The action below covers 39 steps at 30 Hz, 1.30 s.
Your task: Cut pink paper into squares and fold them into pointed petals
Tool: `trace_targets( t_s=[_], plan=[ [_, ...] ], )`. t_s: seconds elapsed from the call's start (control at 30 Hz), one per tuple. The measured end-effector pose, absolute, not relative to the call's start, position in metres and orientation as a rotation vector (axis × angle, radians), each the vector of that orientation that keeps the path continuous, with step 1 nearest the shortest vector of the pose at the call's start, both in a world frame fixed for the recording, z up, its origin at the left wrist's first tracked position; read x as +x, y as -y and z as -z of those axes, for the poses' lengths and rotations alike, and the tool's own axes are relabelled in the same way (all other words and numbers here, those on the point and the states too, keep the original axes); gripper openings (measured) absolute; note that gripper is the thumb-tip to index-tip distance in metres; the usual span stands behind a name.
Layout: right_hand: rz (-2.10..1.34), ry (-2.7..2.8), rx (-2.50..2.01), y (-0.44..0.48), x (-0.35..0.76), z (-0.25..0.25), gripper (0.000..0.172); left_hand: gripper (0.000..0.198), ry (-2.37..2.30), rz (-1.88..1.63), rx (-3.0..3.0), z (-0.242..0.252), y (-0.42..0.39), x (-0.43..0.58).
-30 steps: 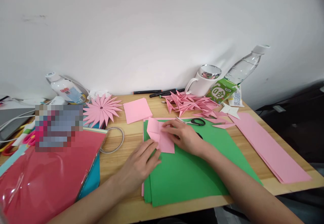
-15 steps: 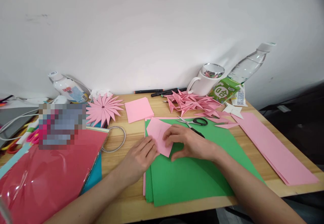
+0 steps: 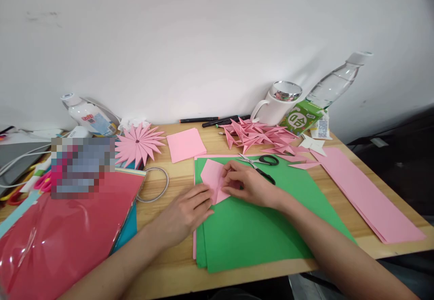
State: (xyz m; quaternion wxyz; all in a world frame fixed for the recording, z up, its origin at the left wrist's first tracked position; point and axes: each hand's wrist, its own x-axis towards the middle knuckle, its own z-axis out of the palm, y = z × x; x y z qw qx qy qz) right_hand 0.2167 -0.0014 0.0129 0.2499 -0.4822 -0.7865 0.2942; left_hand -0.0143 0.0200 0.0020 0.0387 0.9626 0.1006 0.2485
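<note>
A partly folded piece of pink paper (image 3: pixel 212 174) is between my hands, over the upper left of a stack of green paper (image 3: pixel 267 241). My left hand (image 3: pixel 191 212) has its fingertips on the lower left edge of the pink piece, steadying it. My right hand (image 3: pixel 252 185) is closed in a pinch at its right edge, where a flap is bent up. Just behind that hand lies a pair of black-handled scissors (image 3: pixel 265 161), open on the green sheets.
Behind are a pink paper star wheel (image 3: pixel 137 142), pink squares (image 3: pixel 186 144) and a pile of folded pink points (image 3: pixel 254 135). A white mug (image 3: pixel 275 105), green box (image 3: pixel 300 118) and bottle (image 3: pixel 335 83) stand back right. Pink strips (image 3: pixel 369 196) lie right, a red packet (image 3: pixel 68 227) left.
My right hand has closed into a pinch and lifted the paper's right edge into a bend. The left fingers have shifted slightly on the lower left, and the paper has turned a little.
</note>
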Motion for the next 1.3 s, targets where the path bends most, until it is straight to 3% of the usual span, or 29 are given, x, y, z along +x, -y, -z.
trace_targets(
  t_s=[1.3],
  plan=[
    [-0.865, 1.925, -1.451, -0.001, 0.210, -0.003, 0.006, 0.024, -0.288, -0.555, 2.953, -0.014, -0.023, -0.019]
  ],
)
